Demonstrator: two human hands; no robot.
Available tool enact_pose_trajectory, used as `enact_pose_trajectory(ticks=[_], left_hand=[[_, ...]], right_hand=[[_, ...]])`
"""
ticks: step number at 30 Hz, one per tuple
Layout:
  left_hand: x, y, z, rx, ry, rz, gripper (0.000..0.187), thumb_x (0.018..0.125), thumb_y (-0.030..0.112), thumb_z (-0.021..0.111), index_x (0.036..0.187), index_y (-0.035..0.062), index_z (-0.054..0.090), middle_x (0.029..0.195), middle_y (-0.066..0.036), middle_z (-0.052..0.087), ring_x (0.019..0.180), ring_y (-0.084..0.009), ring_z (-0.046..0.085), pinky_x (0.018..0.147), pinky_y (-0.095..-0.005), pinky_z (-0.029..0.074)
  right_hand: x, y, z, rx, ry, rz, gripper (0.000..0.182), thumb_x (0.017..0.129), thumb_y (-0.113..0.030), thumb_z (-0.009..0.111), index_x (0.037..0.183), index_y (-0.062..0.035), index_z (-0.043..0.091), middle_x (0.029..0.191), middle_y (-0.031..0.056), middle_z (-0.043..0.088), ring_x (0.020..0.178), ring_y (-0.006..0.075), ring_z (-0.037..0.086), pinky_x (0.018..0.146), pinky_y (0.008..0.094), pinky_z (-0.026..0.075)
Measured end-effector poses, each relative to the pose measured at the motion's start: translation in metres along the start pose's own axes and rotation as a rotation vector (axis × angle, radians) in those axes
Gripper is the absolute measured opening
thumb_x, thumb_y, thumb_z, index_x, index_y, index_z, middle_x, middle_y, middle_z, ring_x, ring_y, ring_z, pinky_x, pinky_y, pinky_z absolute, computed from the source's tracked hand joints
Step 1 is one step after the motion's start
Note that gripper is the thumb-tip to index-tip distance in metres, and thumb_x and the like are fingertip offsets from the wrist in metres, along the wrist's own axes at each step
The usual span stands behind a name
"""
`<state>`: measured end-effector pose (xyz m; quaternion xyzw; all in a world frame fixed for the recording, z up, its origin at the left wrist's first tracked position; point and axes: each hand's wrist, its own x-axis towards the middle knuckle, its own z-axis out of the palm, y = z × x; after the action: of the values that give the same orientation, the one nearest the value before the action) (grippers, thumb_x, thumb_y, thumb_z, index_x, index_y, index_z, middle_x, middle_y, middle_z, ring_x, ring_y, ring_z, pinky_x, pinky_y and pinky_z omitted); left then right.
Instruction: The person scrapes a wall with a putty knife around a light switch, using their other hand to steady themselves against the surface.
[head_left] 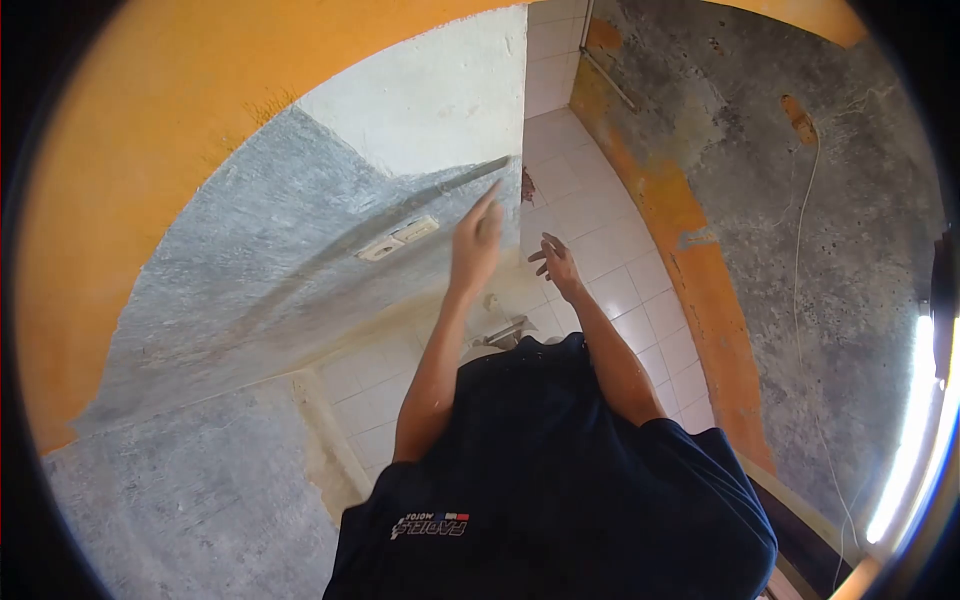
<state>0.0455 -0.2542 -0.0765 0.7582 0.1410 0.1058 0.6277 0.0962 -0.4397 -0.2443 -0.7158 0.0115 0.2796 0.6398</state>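
Note:
My left hand (478, 240) is raised close to the wall, its index finger stretched toward a dark grey streak (440, 188) and its other fingers curled. Just below and left of that hand, a white double wall socket (398, 239) sits in the grey-painted wall (290, 210). Above the streak, the wall has a white patch (440, 95). My right hand (558, 264) hangs in the air right of the wall's edge, over the tiles, with its fingers spread and nothing visible in them.
Pale floor tiles (615, 255) run between the walls. On the right stands a mottled grey wall (770, 240) with an orange band (715, 285) and a thin hanging cable (798, 290). A bright light strip (905, 440) shows at far right. Orange paint (170, 90) borders the upper left.

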Motion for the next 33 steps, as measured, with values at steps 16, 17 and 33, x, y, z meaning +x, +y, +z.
enact_pose_trajectory(ticks=[16, 17, 33], left_hand=[[-0.027, 0.026, -0.020, -0.089, 0.045, -0.108, 0.053, 0.106, 0.042, 0.057, 0.153, 0.0180, 0.049, 0.066, 0.010, 0.036, 0.051, -0.0029, 0.030, 0.043, -0.0216, 0.026], [-0.032, 0.024, -0.030, -0.112, 0.076, -0.132, 0.053, 0.106, 0.041, 0.057, 0.153, 0.0176, 0.050, 0.064, 0.010, 0.035, 0.051, -0.0026, 0.030, 0.043, -0.0219, 0.026], [-0.017, 0.015, -0.008, 0.077, 0.061, -0.010, 0.049, 0.108, 0.032, 0.052, 0.151, 0.0081, 0.050, 0.074, 0.001, 0.052, 0.061, -0.0071, 0.034, 0.059, -0.0257, 0.035]], right_hand=[[-0.008, -0.007, -0.011, 0.016, 0.039, -0.015, 0.057, 0.107, -0.038, 0.048, 0.152, -0.0031, 0.042, 0.093, 0.0105, 0.076, 0.060, 0.0135, 0.064, 0.050, 0.0256, 0.046], [-0.004, -0.005, -0.011, 0.012, 0.026, -0.021, 0.056, 0.107, -0.037, 0.048, 0.152, -0.0035, 0.041, 0.093, 0.0103, 0.076, 0.060, 0.0140, 0.064, 0.049, 0.0260, 0.046], [-0.003, -0.007, -0.035, 0.024, 0.098, -0.013, 0.056, 0.106, -0.036, 0.049, 0.152, -0.0035, 0.043, 0.093, 0.0096, 0.076, 0.061, 0.0134, 0.063, 0.050, 0.0255, 0.046]])
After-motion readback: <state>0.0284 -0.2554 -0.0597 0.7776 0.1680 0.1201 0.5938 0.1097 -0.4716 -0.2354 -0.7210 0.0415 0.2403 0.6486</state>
